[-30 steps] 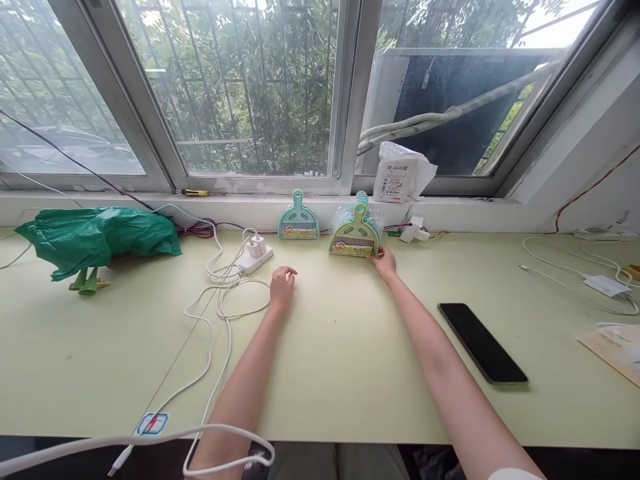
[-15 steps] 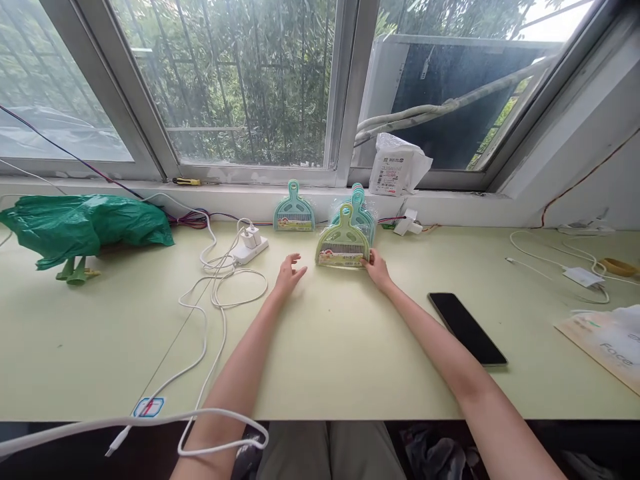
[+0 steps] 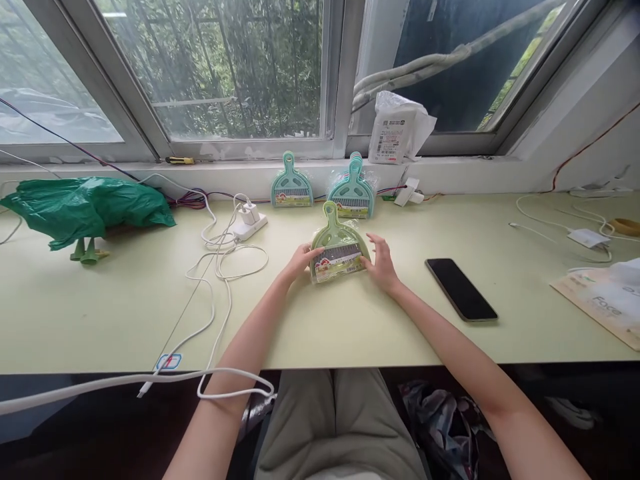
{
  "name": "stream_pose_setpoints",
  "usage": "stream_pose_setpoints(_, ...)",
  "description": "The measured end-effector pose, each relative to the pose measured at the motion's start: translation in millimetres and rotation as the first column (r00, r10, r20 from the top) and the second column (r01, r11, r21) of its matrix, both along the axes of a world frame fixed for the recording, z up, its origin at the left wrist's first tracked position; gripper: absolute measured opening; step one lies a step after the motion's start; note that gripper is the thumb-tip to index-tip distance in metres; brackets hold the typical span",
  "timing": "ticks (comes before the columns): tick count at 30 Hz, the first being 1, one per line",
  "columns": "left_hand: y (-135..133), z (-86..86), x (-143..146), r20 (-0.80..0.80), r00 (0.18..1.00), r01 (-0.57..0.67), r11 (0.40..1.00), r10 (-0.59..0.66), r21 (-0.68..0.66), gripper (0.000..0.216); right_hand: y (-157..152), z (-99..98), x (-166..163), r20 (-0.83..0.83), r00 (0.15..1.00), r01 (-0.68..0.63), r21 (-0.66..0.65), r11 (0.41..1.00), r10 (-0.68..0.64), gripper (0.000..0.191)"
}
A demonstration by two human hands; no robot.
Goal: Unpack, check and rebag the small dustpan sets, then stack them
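Observation:
A yellow-green dustpan and brush set [image 3: 338, 257] in clear plastic wrap stands tilted on the table in front of me, its printed label facing me. My left hand [image 3: 299, 262] grips its left edge, thumb over the front and the other fingers partly hidden. At the lower right corner is my right hand [image 3: 383, 263], thumb touching the pack and the fingers spread apart beside it. Behind, several teal dustpan and brush sets [image 3: 354, 187] are stacked upright near the sill. Another teal dustpan and brush set [image 3: 291, 181] leans at the sill to their left.
A black phone [image 3: 461, 289] lies right of my forearm. Leftward are a white power strip [image 3: 250, 225], looped white cables [image 3: 227, 293] and a green plastic bag [image 3: 95, 207]. A tissue pack [image 3: 600, 300] lies far right; a white package [image 3: 397, 130] stands on the sill.
The yellow-green set has come away from the teal stack, toward me. My left hand has moved right and taken its left edge; the right hand's fingers have spread. The view has tipped downward.

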State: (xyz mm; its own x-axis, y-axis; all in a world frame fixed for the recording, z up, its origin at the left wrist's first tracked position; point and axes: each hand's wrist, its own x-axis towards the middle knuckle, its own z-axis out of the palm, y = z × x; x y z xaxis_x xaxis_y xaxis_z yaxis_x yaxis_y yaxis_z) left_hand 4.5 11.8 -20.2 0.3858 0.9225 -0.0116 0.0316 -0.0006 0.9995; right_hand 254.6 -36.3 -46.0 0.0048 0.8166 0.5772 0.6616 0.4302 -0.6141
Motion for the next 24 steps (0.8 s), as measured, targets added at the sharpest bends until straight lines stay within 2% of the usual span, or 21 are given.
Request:
stream_pose_setpoints(2, -3, 1.3, 2, 0.001, 0.998, -0.07, 0.997, 0.071, -0.037, 0.039, -7, 10.2, -7, 0.113, 0.993, 0.025, 0.149, 0.988, -0.043, 0.046)
stream_pose_setpoints(4, -3, 2.5, 3, 0.027, 0.991, -0.126, 0.99, 0.128, -0.063, 0.041, -14, 20.0, -13, 0.23, 0.973, -0.054, 0.187, 0.981, 0.01, 0.033)
stream_pose_setpoints(7, -2, 2.8, 2, 0.076, 0.982, -0.166, 0.983, 0.172, -0.081, 0.044, -21, 26.1, -19, 0.358, 0.925, -0.188, 0.135, 0.973, 0.129, 0.026)
stream_pose_setpoints(13, 1, 3.4, -1, 0.167, 0.962, -0.197, 0.973, 0.215, -0.118, 0.042, -16, 14.4, -18, 0.542, 0.825, -0.197, 0.01, 0.98, 0.16, 0.037)
stream_pose_setpoints(16, 0, 4.1, 0, 0.201, 0.963, -0.155, 0.979, 0.179, -0.131, 0.042, -11, 11.8, -17, 0.372, 0.91, -0.175, -0.055, 0.983, 0.183, 0.044)
stream_pose_setpoints(19, 0, 2.5, 0, 0.206, 0.972, -0.092, 0.988, 0.116, -0.123, 0.042, -9, 11.7, -18, -0.012, 0.98, -0.197, -0.185, 0.963, 0.198, 0.051)
stream_pose_setpoints(22, -1, 1.4, -2, 0.181, 0.983, -0.005, 0.993, 0.027, -0.12, 0.045, -3, 9.1, -15, -0.397, 0.905, -0.279, -0.286, 0.916, 0.152, 0.044)
stream_pose_setpoints(24, -4, 3.4, -6, 0.118, 0.99, 0.09, 0.99, -0.078, -0.104, 0.046, 2, 4.9, -13, -0.549, 0.83, -0.302, -0.29, 0.908, 0.101, 0.041)
